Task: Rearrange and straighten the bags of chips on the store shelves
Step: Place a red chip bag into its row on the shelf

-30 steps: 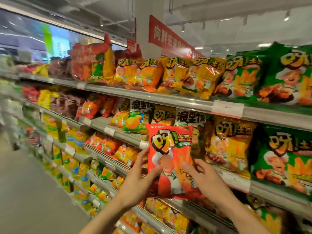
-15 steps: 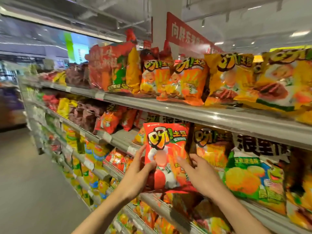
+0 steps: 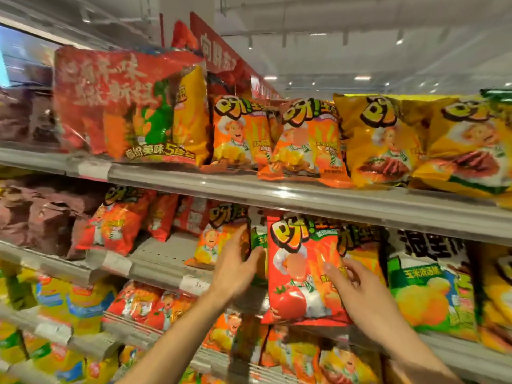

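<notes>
A red tomato chip bag (image 3: 299, 270) stands upright at the front of the middle shelf (image 3: 155, 268), between a green bag and an orange-yellow bag. My right hand (image 3: 360, 292) grips its right edge, thumb on the front. My left hand (image 3: 235, 270) is off the red bag, fingers spread and lying on a smaller orange-yellow chip bag (image 3: 213, 242) just to the left, with the thumb pointing toward the red bag's left edge. A bare stretch of shelf lies left of that orange bag.
The top shelf rail (image 3: 318, 199) hangs just above the red bag, carrying orange bags (image 3: 307, 142), yellow bags (image 3: 379, 139) and a big red multipack (image 3: 124, 106). A green corn-chip bag (image 3: 426, 284) stands to the right. Lower shelves hold several more bags.
My left hand has let go of the red bag and moved left onto the orange-yellow bag. The red bag has gone further in under the top rail, and the view has come closer.
</notes>
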